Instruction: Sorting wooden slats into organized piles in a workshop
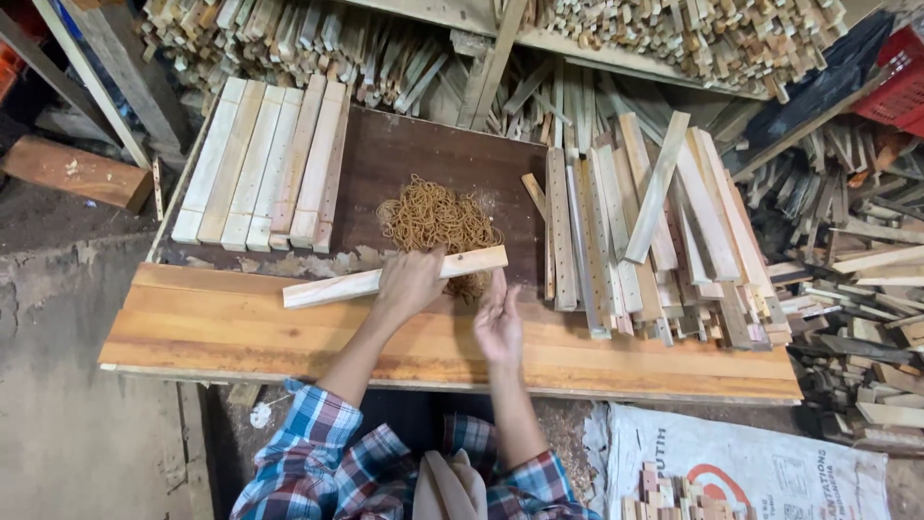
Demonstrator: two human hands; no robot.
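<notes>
- Left hand (412,281) grips a pale wooden slat (385,279) at frame centre.
- Right hand (498,323) hovers open beside it, just below a rubber band heap (433,220).
- Slat stacks lie upper left (265,159) and right (654,231).

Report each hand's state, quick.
Left hand: closed on a pale wooden slat.
Right hand: open, holding nothing, beside the rubber band pile.

Slat (327,286): pale raw wood, matt, sawn
Tabletop (241,327): orange-brown planks, smooth, slight sheen
Bands (433,217): tan rubber, matt
Sack (770,472): white woven plastic
Sleeves (318,453): plaid cloth
</notes>
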